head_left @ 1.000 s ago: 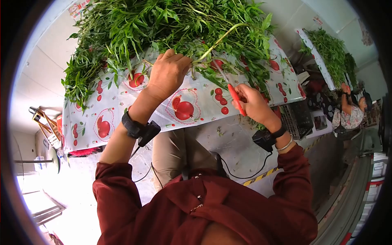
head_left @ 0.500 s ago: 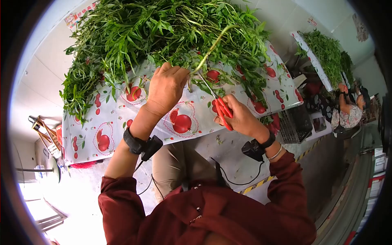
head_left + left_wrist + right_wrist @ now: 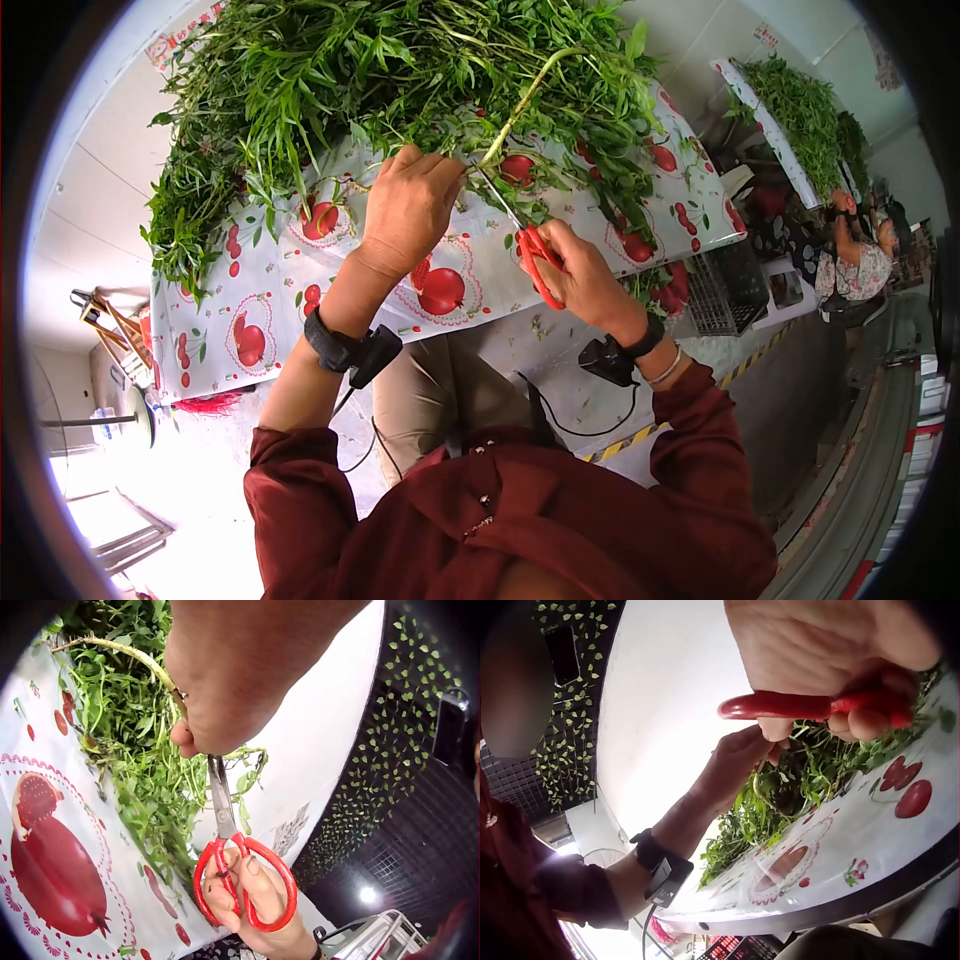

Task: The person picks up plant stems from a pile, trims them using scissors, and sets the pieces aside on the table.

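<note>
In the head view my left hand (image 3: 410, 205) pinches a pale green leafy stem (image 3: 518, 108) over the near side of a big pile of leafy greens (image 3: 330, 80). The stem's far part rises away and bends at the top right. My right hand (image 3: 585, 275) grips red-handled scissors (image 3: 541, 275), fingers through the loops. Their blades point at the stem, right beside the left fingertips. In the left wrist view the metal blades (image 3: 223, 817) reach up to the left hand, which hides their tips. The right wrist view shows the red handle (image 3: 772, 706) in the right palm.
A white tablecloth (image 3: 385, 320) with red fruit prints covers the table. To the right, a black crate (image 3: 728, 295) stands below the table edge. Farther right, another person (image 3: 855, 265) sits by a second table with greens (image 3: 795, 120). A cable (image 3: 590, 432) hangs from the right wrist camera.
My right hand has moved left with the scissors, bringing the blades to the stem beside the left hand. The left hand keeps its hold and has barely shifted.
</note>
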Motion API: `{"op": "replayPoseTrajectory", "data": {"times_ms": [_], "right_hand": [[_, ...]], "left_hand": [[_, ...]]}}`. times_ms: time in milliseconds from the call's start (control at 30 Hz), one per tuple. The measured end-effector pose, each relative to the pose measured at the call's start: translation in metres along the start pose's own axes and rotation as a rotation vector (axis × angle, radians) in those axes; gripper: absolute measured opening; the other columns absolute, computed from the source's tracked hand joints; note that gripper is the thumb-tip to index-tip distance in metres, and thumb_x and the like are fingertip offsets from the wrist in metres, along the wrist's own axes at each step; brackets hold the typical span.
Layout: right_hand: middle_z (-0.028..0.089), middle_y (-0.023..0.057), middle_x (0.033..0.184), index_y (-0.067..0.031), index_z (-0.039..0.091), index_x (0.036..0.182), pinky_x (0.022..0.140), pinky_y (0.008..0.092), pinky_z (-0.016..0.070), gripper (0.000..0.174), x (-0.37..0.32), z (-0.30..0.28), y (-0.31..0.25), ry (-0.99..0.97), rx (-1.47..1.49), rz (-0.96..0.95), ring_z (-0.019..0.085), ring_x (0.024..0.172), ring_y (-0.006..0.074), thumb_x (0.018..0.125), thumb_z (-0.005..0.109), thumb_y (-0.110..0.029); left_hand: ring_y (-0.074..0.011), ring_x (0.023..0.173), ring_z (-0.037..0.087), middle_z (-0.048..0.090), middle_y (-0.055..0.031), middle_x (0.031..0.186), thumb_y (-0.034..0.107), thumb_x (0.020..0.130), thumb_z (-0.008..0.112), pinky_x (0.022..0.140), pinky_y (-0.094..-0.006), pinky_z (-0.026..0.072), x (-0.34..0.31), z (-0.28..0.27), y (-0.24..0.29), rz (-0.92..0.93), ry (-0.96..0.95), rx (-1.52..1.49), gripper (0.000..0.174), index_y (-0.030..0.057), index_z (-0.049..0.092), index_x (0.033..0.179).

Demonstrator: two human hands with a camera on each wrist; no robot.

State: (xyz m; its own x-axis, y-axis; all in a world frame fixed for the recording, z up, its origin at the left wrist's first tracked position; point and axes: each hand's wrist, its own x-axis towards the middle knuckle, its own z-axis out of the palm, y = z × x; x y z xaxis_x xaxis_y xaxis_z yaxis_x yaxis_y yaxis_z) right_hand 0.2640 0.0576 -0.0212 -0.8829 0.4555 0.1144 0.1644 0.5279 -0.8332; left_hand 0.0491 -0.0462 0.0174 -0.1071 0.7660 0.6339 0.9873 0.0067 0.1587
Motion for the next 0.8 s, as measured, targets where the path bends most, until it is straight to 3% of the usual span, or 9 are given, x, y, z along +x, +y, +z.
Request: {"op": "replayPoseTrajectory", "data": {"times_ms": [500,800], "right_hand": [[0.063,0.0078,0.077,0.0007,0.052,0.096,0.058,0.0247,0.0439,0.016,-0.003,0.007,-0.005,0.006,-0.006,-0.004,0.052,0.064,0.008,0.09,0.055,-0.014],[0.053,-0.0013,0.069,-0.0001,0.052,0.091,0.05,0.0213,0.036,0.015,-0.006,0.013,0.001,0.033,0.122,0.104,0.043,0.058,0.0032,0.089,0.058,-0.014]], "left_hand": [[-0.0238,0.076,0.052,0.058,-0.0035,0.073,0.014,0.078,0.06,0.07,-0.0345,0.0442,-0.011,0.008,-0.004,-0.011,-0.068,0.038,0.006,0.0077,0.06,0.08],[-0.0229,0.076,0.053,0.057,-0.0025,0.071,0.013,0.076,0.061,0.069,-0.0345,0.0444,-0.013,0.009,-0.011,0.009,-0.003,0.027,0.006,0.0097,0.061,0.081]]}}
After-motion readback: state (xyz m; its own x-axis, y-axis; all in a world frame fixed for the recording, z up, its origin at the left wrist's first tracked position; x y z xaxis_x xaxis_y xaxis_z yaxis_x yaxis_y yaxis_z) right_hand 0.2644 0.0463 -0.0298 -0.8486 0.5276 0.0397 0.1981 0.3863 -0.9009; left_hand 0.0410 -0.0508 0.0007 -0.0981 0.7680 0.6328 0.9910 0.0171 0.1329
